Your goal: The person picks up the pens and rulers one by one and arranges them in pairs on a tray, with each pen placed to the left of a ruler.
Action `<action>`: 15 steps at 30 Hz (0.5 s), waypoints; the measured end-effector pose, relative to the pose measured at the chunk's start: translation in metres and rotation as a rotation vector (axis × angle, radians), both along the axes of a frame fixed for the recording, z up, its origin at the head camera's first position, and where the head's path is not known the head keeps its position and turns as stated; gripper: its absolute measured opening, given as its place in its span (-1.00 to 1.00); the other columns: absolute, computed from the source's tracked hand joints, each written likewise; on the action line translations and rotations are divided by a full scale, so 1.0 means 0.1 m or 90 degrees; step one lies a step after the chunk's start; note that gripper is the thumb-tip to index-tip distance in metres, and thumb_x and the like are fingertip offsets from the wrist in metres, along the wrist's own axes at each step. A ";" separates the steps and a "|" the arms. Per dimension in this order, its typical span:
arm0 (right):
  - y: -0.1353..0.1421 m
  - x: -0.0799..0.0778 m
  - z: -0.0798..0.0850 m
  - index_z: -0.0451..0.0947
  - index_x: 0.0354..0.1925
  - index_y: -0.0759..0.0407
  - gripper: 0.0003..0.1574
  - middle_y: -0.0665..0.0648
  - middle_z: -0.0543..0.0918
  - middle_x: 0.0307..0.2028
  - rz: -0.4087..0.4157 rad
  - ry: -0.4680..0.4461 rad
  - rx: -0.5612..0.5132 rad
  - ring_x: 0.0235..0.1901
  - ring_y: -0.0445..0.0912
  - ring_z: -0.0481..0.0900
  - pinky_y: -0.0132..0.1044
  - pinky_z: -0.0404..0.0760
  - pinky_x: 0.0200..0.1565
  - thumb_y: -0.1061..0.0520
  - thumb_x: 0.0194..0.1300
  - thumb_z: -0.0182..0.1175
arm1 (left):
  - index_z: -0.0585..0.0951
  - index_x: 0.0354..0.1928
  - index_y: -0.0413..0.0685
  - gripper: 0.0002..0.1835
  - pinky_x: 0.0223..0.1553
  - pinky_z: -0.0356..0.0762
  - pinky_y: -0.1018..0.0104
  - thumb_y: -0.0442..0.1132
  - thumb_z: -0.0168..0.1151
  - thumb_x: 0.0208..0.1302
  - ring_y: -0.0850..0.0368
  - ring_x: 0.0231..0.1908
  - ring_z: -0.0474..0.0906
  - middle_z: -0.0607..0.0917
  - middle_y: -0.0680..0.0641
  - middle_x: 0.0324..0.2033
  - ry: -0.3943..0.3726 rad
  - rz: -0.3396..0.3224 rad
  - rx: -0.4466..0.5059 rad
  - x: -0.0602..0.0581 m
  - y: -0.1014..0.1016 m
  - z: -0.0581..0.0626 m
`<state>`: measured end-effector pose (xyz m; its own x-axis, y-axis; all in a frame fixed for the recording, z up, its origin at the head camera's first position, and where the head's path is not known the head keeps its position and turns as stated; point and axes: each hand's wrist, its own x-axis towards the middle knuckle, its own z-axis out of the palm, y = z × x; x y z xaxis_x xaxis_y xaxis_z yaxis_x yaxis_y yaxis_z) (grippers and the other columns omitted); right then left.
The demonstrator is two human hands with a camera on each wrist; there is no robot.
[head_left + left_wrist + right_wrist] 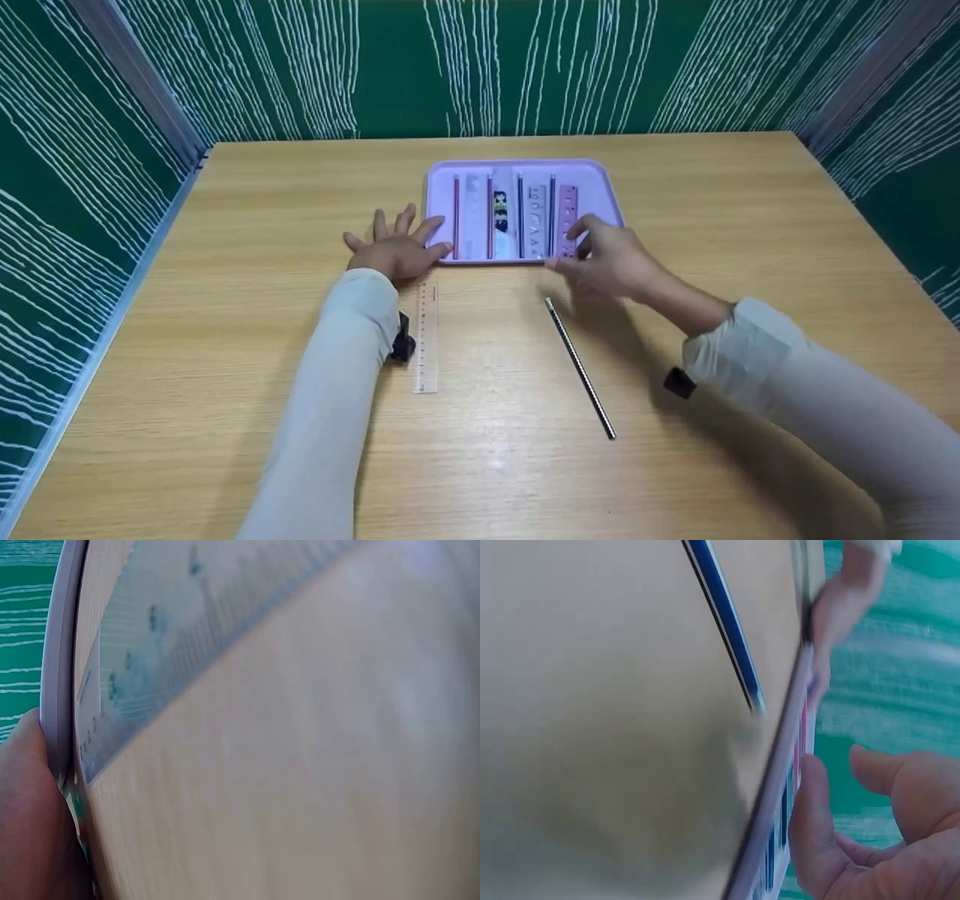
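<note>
A lilac tray [604, 202] lies toward the back of the table. My left hand [397, 251] rests at its front left corner with fingers spread and the thumb over the rim. Over the front right part hovers my right hand [611, 259], fingers loosely bent beside a pink stencil ruler [568, 206]; thumb and fingers stand apart with nothing between them. In the tray, from left, lie a red pencil [456, 210], a pale clear strip [472, 202], another red pencil [490, 210], a card with dark cartoon figures [500, 210], a dark pencil [520, 214], a clear stencil ruler [536, 214] and another dark pencil [553, 210].
A clear ruler [426, 345] lies on the wooden table [487, 465] beside the left forearm. To its right a dark patterned pencil [581, 371] lies aslant. Green walls with white streaks [405, 67] stand behind and at both sides.
</note>
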<state>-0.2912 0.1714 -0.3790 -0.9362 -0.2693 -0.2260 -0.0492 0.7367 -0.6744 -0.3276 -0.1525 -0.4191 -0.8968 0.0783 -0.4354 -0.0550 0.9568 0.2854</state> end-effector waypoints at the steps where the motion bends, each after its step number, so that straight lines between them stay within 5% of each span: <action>1: 0.00 0.08 -0.02 0.33 0.21 0.20 -0.27 0.26 0.61 -0.09 0.012 0.003 0.002 -0.27 0.08 0.68 -0.16 0.78 -0.29 -0.14 0.31 0.40 | -0.19 0.56 0.79 -0.22 0.23 -0.69 -0.71 0.56 -0.30 0.37 -0.29 0.56 -0.71 -0.41 0.13 0.64 0.000 -0.001 -0.001 0.00 0.00 0.00; 7: 0.04 0.46 -0.14 0.38 0.19 0.30 -0.23 0.22 0.69 -0.24 0.091 0.087 0.011 -0.40 -0.03 0.68 -0.23 0.72 -0.41 -0.09 0.25 0.47 | -0.20 0.56 0.78 -0.24 0.23 -0.70 -0.71 0.55 -0.32 0.38 -0.30 0.56 -0.72 -0.42 0.11 0.64 -0.002 -0.003 0.001 0.01 0.01 0.01; 15: 0.08 0.79 -0.25 0.44 0.10 0.30 -0.28 0.06 0.72 -0.39 0.153 0.141 0.064 -0.42 -0.15 0.64 -0.27 0.65 -0.31 -0.01 0.15 0.53 | -0.18 0.57 0.75 -0.23 0.25 -0.70 -0.69 0.53 -0.29 0.39 -0.27 0.56 -0.73 -0.41 0.10 0.64 0.000 -0.002 0.011 0.01 0.01 0.01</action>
